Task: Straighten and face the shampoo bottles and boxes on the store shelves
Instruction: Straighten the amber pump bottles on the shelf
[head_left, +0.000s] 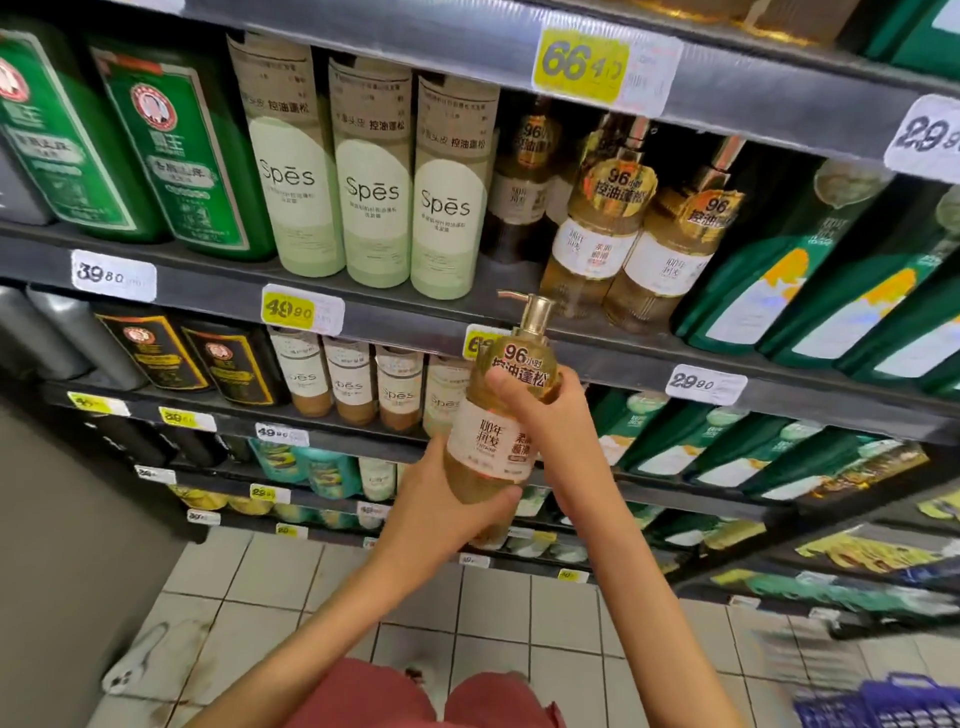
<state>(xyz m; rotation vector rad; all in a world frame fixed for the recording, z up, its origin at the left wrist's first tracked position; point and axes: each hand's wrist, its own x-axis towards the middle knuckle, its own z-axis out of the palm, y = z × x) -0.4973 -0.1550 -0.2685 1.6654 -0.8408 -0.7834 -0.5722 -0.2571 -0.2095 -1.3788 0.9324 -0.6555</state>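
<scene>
**Full pump bottle held in both hands**

The bottle (491, 441) is off the shelf (208, 291), near upright, just before its front edge. The left hand (447, 501) curls round the base and the right hand (550, 415) wraps the shoulder. It looks heavy, rigid and slick: grip the body, not the thin pump (527, 312).

The yellow price tag (474, 340) in the middle of the frame is half hidden behind the pump bottle (498, 431), its price mostly covered. The left grip (447, 504) covers the bottle's base. At lower right a blue basket (893, 701) is blurred and cut off by the edge; the yellow packets (862, 553) above it smear.
</scene>
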